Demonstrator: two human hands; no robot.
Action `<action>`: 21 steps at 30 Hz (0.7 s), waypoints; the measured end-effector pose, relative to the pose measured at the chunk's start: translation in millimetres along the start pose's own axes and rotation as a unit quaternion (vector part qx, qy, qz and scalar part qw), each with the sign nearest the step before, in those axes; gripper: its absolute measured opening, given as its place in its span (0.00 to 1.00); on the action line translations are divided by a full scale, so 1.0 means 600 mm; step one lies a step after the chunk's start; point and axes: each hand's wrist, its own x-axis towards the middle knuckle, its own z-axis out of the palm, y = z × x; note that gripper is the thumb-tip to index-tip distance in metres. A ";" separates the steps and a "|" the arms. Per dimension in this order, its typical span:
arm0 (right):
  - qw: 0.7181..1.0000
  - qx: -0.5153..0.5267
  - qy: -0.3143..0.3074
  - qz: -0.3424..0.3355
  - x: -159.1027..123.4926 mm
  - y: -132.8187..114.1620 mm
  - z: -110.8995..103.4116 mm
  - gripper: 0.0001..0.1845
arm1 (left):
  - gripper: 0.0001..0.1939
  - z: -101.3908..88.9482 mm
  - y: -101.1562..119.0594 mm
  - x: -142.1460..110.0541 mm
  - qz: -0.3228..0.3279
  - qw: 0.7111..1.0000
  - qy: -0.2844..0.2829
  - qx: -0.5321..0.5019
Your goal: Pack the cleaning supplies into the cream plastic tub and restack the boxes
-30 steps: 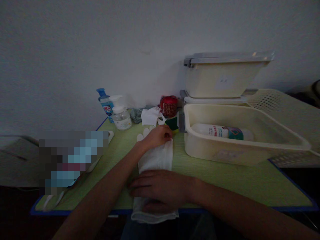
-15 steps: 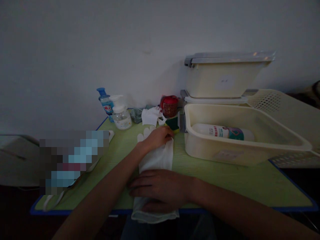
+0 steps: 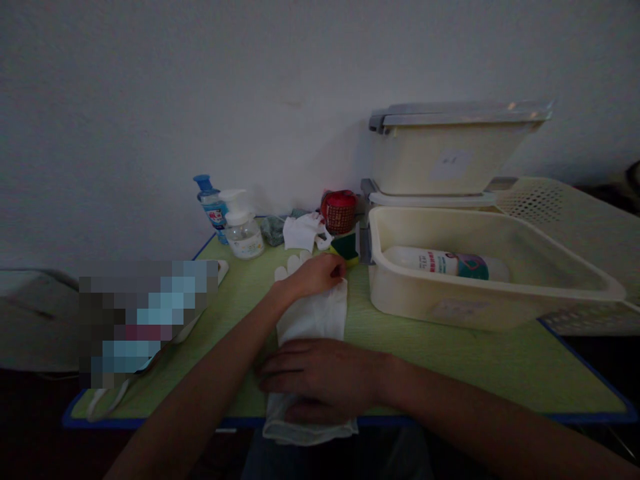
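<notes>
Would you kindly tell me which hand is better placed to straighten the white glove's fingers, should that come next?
Probably the left hand: it is at the finger end of the white glove, whereas the right hand lies across the glove nearer its cuff.

Dim, underexposed, colours muted. Light source out of frame. Wall (image 3: 150,100) grey and grainy, paler mid-frame, darkening toward corners. Soft shadow on it just left of the upper box (image 3: 425,160); small warm glints on its lid (image 3: 465,115). Left hand (image 3: 313,275) and right hand (image 3: 335,373) in shade, fingers low-contrast. Glove (image 3: 310,320) dull grey-white. Near black below the counter (image 3: 450,353). Wide-angle stretch on the basket (image 3: 590,220) at right edge. Bottle (image 3: 443,263) print soft. Coarse pixel mosaic (image 3: 165,307) covers an item at left.
</notes>
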 end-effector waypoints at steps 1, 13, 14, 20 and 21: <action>1.000 0.001 -0.001 -0.002 0.000 0.000 0.000 0.21 | 0.06 0.000 0.001 -0.001 0.002 1.000 0.004 0.010; 1.000 -0.014 0.004 -0.014 0.004 -0.001 -0.001 0.21 | 0.13 0.016 0.024 -0.007 0.070 0.972 0.044 0.221; 1.000 -0.016 0.006 -0.015 0.004 -0.001 -0.001 0.20 | 0.13 0.018 0.024 -0.008 0.068 0.972 0.043 0.220; 1.000 -0.022 0.013 -0.012 0.002 -0.001 0.002 0.21 | 0.11 0.026 0.008 -0.004 0.025 0.994 0.034 0.101; 1.000 -0.022 0.013 -0.009 0.002 -0.002 0.002 0.21 | 0.11 0.026 0.004 -0.003 0.017 0.997 0.039 0.068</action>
